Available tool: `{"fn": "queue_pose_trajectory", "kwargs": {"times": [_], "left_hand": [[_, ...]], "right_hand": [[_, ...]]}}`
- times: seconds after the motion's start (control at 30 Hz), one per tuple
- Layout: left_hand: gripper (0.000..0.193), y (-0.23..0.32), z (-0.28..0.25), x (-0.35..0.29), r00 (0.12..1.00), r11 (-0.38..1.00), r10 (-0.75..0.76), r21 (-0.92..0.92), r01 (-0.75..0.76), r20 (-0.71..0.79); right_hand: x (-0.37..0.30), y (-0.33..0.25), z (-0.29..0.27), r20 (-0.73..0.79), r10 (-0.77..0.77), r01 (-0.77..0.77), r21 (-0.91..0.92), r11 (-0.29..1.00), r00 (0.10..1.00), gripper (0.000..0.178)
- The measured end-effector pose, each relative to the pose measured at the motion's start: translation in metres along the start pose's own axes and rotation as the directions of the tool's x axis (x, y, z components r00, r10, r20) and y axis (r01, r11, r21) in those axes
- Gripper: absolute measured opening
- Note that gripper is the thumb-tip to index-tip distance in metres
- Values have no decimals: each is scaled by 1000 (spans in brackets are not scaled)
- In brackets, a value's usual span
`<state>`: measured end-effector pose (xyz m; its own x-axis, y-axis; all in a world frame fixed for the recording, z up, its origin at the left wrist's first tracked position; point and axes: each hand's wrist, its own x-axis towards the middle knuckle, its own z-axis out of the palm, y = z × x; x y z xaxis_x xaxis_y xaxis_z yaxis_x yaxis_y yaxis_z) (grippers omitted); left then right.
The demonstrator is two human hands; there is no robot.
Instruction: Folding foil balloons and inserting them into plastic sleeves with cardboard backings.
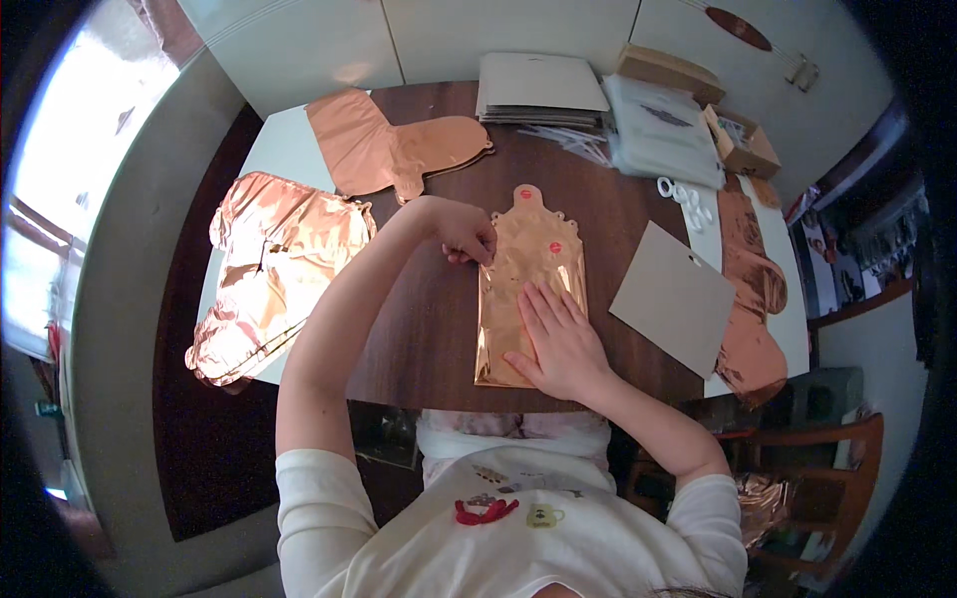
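Observation:
A folded rose-gold foil balloon [513, 269] lies flat in front of me, its narrow tab pointing away and two red marks on its upper part. My right hand [560, 344] is spread flat on its lower half, fingers stretched out. At the balloon's upper left edge my left hand [467, 231] is closed, thumb and fingers pinching the foil there; the fingertips are partly hidden. To the right of the balloon lies a grey card sheet [668, 299] with a small hanger slot.
Unfolded foil balloons [284, 249] lie left, with another foil pile [439, 145] behind and a foil strip [753, 289] at right. Far back stand stacked grey cards [538, 85], clear plastic bags [658, 125], white straws [573, 142], white rings [688, 202] and a small cardboard box [748, 154].

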<state>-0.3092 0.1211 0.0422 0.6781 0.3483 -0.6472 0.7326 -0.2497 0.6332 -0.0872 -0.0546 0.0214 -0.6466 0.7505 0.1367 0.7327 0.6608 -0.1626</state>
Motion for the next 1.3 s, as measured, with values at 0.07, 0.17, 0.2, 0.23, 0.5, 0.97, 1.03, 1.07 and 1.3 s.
{"fn": "queue_pose_trajectory", "kwargs": {"times": [0.07,0.17,0.2,0.23,0.5,0.97,1.03,1.07,1.3], "left_hand": [[25,2,0,-1,1000,1000,1,-2,-1,4],[25,0,2,-3,1000,999,20,28,-19,-9],[24,-1,3,-3,999,997,39,61,-37,-25],[24,1,4,-5,999,997,40,61,-38,-23],[31,18,24,-17,978,955,125,286,-74,-166],[12,13,16,1,986,991,-102,-69,112,129],[11,17,16,-3,984,992,-105,-50,113,140],[14,23,20,-13,996,994,-91,51,92,-15],[26,79,150,-59,591,789,393,589,177,-705]], "right_hand": [[0,0,0,-9,0,0,2,1000,1000,76],[0,-1,1,-9,-7,7,-20,1000,1000,76],[0,-2,1,-14,-11,10,-24,1000,1000,76],[0,-1,1,-20,-9,9,-27,1000,1000,76],[1,0,-1,9,4,-4,-30,1000,1000,77],[2,-2,-2,-2,-3,3,-18,1000,1000,78],[2,-1,-2,11,0,1,-16,1000,1000,79],[2,-2,-1,10,-1,1,-13,1000,1000,79],[0,0,-3,20,11,-11,13,1000,1000,77]]}}
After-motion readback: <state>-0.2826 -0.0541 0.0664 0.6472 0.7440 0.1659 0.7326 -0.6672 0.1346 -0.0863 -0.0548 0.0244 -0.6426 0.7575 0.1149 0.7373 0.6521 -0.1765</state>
